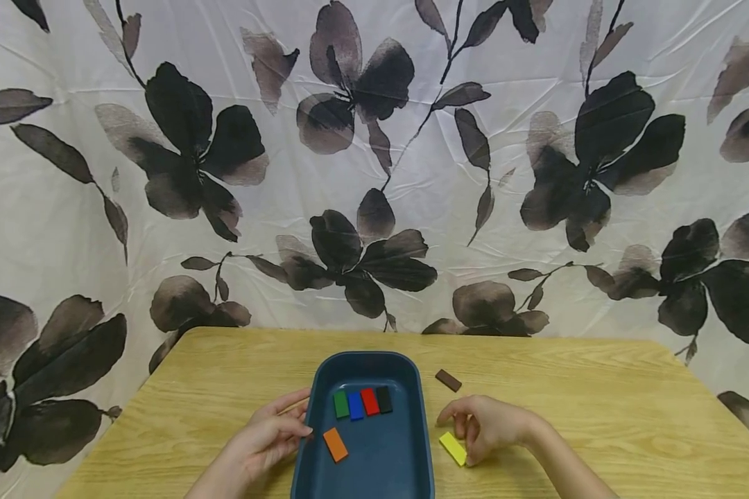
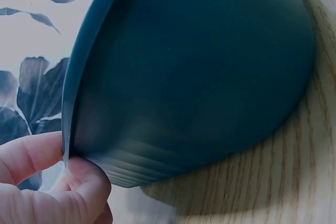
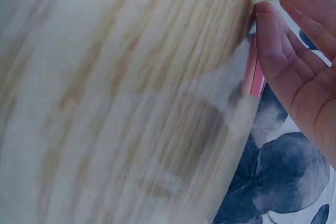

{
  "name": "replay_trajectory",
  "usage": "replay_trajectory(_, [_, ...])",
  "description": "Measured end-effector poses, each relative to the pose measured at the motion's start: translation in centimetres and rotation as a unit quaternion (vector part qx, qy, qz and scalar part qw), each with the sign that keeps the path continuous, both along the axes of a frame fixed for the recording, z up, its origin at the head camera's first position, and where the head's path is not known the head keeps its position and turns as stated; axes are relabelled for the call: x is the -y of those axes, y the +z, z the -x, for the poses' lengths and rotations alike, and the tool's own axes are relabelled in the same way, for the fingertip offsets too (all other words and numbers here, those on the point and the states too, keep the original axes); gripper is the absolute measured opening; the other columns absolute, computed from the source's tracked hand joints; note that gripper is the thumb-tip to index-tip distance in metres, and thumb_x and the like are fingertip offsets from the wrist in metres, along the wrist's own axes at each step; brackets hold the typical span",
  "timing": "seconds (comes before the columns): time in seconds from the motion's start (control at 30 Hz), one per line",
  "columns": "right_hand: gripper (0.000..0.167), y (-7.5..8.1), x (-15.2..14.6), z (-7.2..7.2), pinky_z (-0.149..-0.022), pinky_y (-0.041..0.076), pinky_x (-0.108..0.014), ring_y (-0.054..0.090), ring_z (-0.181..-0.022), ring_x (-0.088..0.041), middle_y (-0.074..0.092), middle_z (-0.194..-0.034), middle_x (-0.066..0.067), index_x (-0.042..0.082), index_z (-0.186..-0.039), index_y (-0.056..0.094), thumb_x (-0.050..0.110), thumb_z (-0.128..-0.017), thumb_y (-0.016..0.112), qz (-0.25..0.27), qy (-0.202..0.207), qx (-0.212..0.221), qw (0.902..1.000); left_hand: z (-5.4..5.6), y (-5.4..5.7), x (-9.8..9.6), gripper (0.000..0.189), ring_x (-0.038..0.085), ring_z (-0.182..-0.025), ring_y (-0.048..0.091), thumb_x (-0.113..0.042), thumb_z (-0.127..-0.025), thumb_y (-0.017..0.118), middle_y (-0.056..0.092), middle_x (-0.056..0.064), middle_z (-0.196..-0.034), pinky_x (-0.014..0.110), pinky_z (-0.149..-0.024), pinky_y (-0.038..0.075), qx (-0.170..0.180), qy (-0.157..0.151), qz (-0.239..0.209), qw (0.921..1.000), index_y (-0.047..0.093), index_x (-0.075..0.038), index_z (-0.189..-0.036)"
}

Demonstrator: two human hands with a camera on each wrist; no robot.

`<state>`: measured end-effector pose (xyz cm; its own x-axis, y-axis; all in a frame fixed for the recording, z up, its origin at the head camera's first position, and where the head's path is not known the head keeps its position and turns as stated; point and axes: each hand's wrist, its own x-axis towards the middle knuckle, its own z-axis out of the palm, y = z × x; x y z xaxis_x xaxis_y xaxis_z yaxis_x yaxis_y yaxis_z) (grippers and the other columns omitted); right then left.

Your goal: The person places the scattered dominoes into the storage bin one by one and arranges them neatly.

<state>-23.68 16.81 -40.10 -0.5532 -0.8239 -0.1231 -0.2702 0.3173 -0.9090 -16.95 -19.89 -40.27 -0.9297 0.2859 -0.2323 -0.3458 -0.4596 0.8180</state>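
Seated at a pale wooden table (image 1: 599,409) before a white cloth backdrop (image 1: 162,229) printed with dark flowers, a person worked with both bare hands around a dark blue tray (image 1: 406,471) that stood at the near middle of the tabletop. Four small blocks lay side by side in a row on the tray's floor toward its far end: a green block (image 1: 340,404), a blue block (image 1: 356,405), a red block (image 1: 369,401) and a black block (image 1: 383,399), each touching or nearly touching its neighbour. An orange block (image 1: 335,444) lay apart from them, nearer the person and close to the tray's left wall. The left hand (image 1: 263,440) rested at the tray's left side, and the left wrist view showed its thumb and a finger pinching the thin rim there. The right hand (image 1: 483,426) lay on the table just right of the tray, its fingers curled over a yellow block (image 1: 452,448) that sat flat on the wood; the right wrist view showed the fingertips (image 3: 273,19) against the block's edge, though whether they gripped it or merely touched it could not be told. A brown block (image 1: 448,380) lay alone on the table beyond the right hand, just off the tray's far right corner.
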Motion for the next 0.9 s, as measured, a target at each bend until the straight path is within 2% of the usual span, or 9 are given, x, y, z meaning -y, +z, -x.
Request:
replay_trajectory(0.17, [0.058, -0.5, 0.2, -0.4, -0.056, 0.046, -0.019, 0.051, -0.059, -0.008, 0.048, -0.078, -0.006, -0.005, -0.113, 0.059, -0.020, -0.058, 0.072, -0.008, -0.008, 0.000, 0.9999, -0.2, -0.2, -0.2, 0.072, 0.014, -0.093, 0.057, 0.025, -0.076, 0.046, 0.057, 0.005, -0.105, 0.024, -0.074, 0.050, 0.006, 0.000, 0.000, 1.0000, 0.028, 0.004, -0.142])
replay_trajectory(0.3, [0.057, -0.8, 0.5, -0.4, -0.055, 0.046, -0.020, 0.050, -0.059, -0.007, 0.048, -0.076, -0.004, -0.002, -0.111, 0.061, -0.018, -0.058, 0.075, -0.023, -0.010, -0.019, 0.9995, -0.3, -0.1, -0.2, 0.073, 0.013, -0.092, 0.058, 0.024, -0.076, 0.046, 0.057, 0.005, -0.105, 0.024, -0.074, 0.050, 0.006, -0.001, 0.002, 1.0000, 0.026, 0.004, -0.142])
replay_trajectory(0.5, [0.057, -0.6, 0.7, -0.4, -0.055, 0.045, -0.019, 0.049, -0.060, -0.009, 0.048, -0.076, -0.005, -0.001, -0.108, 0.061, -0.020, -0.056, 0.074, -0.036, -0.022, -0.017, 0.9990, -0.1, 0.2, -0.1, 0.075, 0.013, -0.093, 0.057, 0.024, -0.076, 0.047, 0.055, 0.007, -0.106, 0.023, -0.075, 0.050, 0.000, -0.004, 0.001, 1.0000, 0.021, 0.006, -0.143])
replay_trajectory(0.63, [0.055, -0.4, 0.9, -0.5, -0.055, 0.044, -0.018, 0.049, -0.060, -0.009, 0.049, -0.076, -0.005, -0.001, -0.106, 0.061, -0.021, -0.055, 0.074, -0.038, -0.026, -0.012, 0.9989, -0.1, 0.4, -0.1, 0.076, 0.013, -0.092, 0.057, 0.024, -0.075, 0.048, 0.055, 0.006, -0.105, 0.022, -0.074, 0.050, 0.002, -0.005, 0.000, 1.0000, 0.022, 0.005, -0.143])
replay_trajectory(0.9, [0.051, -0.3, 1.1, -0.7, -0.053, 0.042, -0.017, 0.048, -0.059, -0.008, 0.048, -0.073, -0.003, 0.001, -0.100, 0.059, -0.020, -0.056, 0.073, -0.048, -0.030, -0.030, 0.9980, 0.0, 0.3, 0.0, 0.074, 0.013, -0.092, 0.057, 0.025, -0.074, 0.048, 0.055, 0.006, -0.105, 0.023, -0.073, 0.050, -0.002, -0.002, 0.004, 1.0000, 0.027, 0.004, -0.142])
